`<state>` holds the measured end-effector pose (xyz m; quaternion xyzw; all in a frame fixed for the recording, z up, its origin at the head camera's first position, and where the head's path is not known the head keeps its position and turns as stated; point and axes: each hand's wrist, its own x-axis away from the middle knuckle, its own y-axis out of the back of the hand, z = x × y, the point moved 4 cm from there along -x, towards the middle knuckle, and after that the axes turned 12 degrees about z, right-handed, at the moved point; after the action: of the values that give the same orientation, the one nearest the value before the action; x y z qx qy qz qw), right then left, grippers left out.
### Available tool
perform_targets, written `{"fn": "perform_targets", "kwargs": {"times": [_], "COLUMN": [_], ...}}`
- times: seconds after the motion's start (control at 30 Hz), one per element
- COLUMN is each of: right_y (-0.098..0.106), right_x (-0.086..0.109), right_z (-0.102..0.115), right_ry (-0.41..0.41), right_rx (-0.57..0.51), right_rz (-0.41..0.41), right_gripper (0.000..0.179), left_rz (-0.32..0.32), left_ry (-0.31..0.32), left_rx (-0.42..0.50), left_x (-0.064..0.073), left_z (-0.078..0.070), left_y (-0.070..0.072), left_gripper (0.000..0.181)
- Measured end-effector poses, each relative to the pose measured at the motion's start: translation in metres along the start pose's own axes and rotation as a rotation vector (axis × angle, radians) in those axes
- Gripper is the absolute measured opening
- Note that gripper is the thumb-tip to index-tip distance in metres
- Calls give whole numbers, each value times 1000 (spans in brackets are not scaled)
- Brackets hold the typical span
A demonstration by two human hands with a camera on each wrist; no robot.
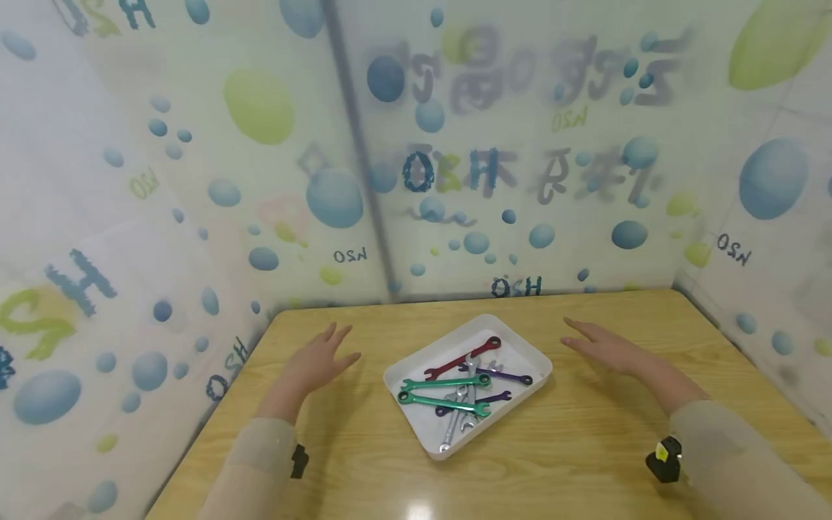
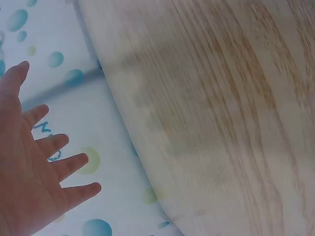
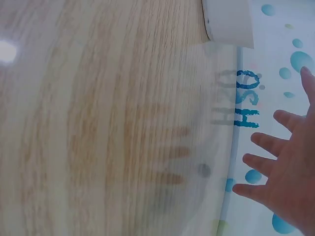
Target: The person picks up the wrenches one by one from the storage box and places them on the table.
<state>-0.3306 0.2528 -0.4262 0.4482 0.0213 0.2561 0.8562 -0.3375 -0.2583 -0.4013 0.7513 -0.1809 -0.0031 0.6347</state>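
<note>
On the wooden table lies a white tray (image 1: 416,426) holding several wrenches. Two green wrenches (image 1: 445,383) lie across the near-left part, with a red wrench (image 1: 463,359) behind them. Purple wrenches (image 1: 507,375) and silver wrenches (image 1: 451,426) overlap among these. My left hand (image 1: 316,363) hovers left of the tray, fingers spread, touching nothing; the left wrist view shows its palm (image 2: 29,172). To the tray's right my right hand (image 1: 604,348) is also held in the air with fingers extended and nothing in them. A corner of the tray (image 3: 229,22) shows in the right wrist view.
The wooden table (image 1: 364,469) ends at the back against a wall covering (image 1: 455,238) printed with blue and green dots and letters. Similar coverings rise on the left (image 1: 130,303) and right (image 1: 767,289). A dark device (image 1: 664,460) sits at my right wrist, another (image 1: 299,461) at my left.
</note>
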Motion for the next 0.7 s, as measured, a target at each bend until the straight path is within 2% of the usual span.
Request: {"fn": "perform_targets", "kwargs": {"times": [0.17, 0.27, 0.43, 0.6, 0.7], "right_y": [-2, -4, -14, -26, -33], "right_x": [3, 4, 4, 1, 0], "right_z": [7, 11, 19, 29, 32], "right_ry": [-1, 10, 29, 54, 42], "right_rx": [-4, -19, -52, -45, -30], "right_rz": [39, 50, 73, 93, 107], "right_gripper": [73, 71, 68, 64, 66], "left_rz": [12, 10, -6, -44, -48], "left_ry": [-25, -31, -83, -133, -155], "left_rx": [24, 8, -37, -70, -92], "left_x": [2, 2, -1, -2, -2], "left_z": [-17, -28, -45, -61, -72], "left_y": [4, 6, 5, 5, 3], "left_gripper": [72, 69, 63, 55, 52]}}
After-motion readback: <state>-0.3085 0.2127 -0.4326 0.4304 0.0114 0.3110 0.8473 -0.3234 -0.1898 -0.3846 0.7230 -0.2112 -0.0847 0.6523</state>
